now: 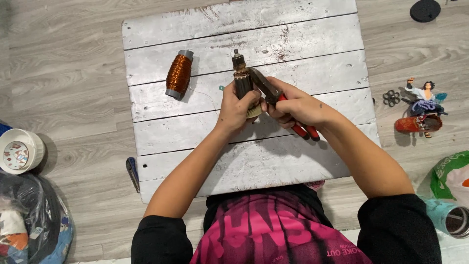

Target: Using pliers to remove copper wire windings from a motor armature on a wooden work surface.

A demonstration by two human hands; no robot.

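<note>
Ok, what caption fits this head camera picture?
Left hand holds a motor armature while right hand works red-handled pliers on it.

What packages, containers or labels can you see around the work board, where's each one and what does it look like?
White round tub: floor, far left, colourful printed disc inside.
Dark plastic bag: bottom left, shiny, holding colourful items.
Red can: floor right of the board, lying on its side, cylindrical.
Green and white bag: right edge, crumpled.
Teal cup: bottom right, lying on its side.

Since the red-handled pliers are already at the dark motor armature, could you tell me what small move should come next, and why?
Probably squeeze the red-handled pliers gently: the right hand has their tips at the dark motor armature, which the left hand holds upright over the white plank board.
</note>
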